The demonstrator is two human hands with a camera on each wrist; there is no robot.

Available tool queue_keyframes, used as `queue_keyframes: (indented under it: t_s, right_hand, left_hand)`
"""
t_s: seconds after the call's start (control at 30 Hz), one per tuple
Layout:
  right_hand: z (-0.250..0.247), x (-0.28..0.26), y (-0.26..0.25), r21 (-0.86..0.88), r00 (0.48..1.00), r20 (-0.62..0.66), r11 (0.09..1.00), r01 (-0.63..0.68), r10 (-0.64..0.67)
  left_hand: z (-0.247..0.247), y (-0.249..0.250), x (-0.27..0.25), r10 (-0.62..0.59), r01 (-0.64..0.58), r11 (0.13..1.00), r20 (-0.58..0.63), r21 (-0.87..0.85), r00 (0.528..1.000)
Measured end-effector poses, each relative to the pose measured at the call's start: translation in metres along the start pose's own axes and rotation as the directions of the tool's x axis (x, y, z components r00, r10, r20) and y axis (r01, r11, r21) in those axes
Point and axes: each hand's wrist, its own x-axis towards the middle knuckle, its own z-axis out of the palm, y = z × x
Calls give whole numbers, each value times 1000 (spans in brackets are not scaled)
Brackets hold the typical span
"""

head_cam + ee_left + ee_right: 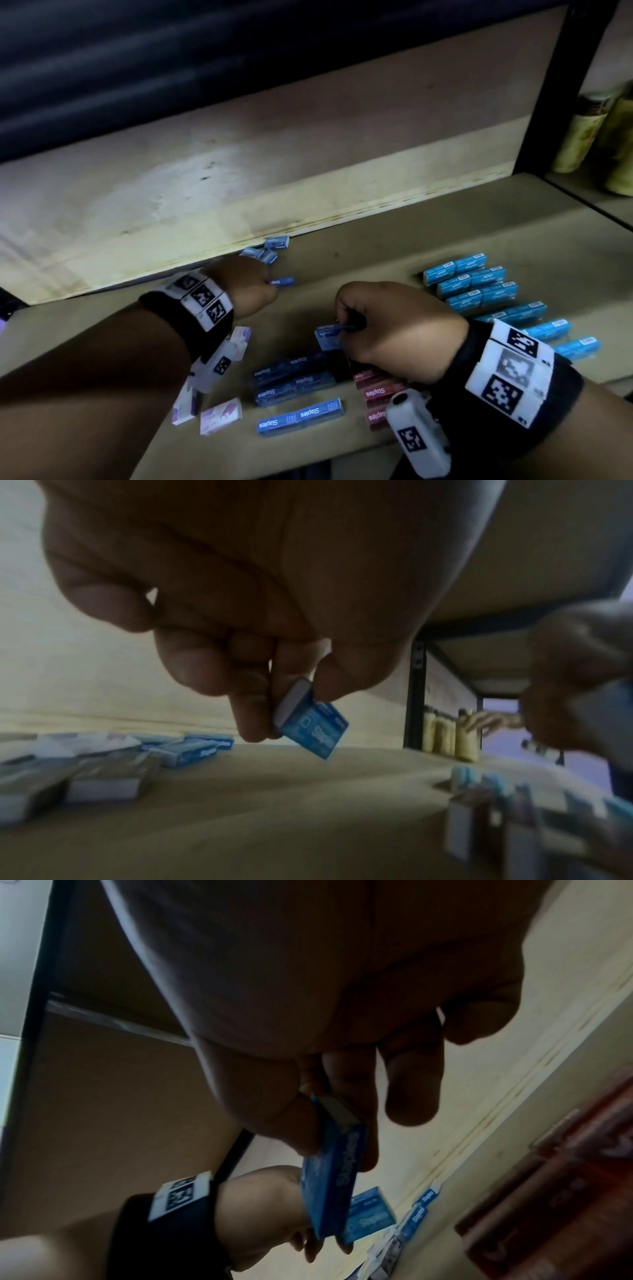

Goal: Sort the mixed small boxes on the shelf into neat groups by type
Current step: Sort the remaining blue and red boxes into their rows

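While both hovering, left hand point(251, 286), right hand point(394, 329) pinch boxes.

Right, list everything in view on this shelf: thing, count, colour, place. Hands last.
Held staples boxes: two, blue, one in each hand.
Back boxes: about three, blue, loose by the back wall.
Staples group: several, blue, front centre in rows.
Red boxes: several, red, front, partly under the right wrist.
Cyan boxes: about a dozen, light blue, rows at right.
Pale boxes: a few, white and purple, front left, scattered.
Yellow rolls: two or more, yellowish, next bay at right.
Shelf: one, beige board.
Left hand: pinches one blue box.
Right hand: pinches the other.
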Motion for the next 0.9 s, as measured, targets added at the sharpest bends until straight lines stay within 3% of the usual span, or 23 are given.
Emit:
queue_keyframes:
  t_s: [0.1,0.2,0.23,0.3,0.53,0.77,0.9]
  right_hand:
    - [2,1,-2,-8,1000,4,1000,-17,17]
    - [3,1,-4,-23,1000,12,999,-25,25]
    - [3,2,-6,-25,999,18,999,-27,27]
    - [3,2,-8,-22,999,32,999,-36,37]
    - [6,9,-15,-63,999,45,998,-11,14]
    - [11,10,-16,-97,996,82,995,-28,36]
    - [12,13,-19,-49,995,58,996,-75,78]
  left_hand:
    - [5,0,-32,-35,25,993,-87,-116,996]
    - [17,-6,-67,100,-136,947,-132,-293,986]
    - [22,-9,-74,35,-67,925,-91,-375,995]
    - [37,-16,-83,-102,13,865,-149,-502,984]
    - [58,-13,-104,-211,38,618,-119,-785,970]
    - [61,-14,-107,-219,50,638,-120,-768,968]
    - [68,-14,-104,-215,49,703,-147,-709,965]
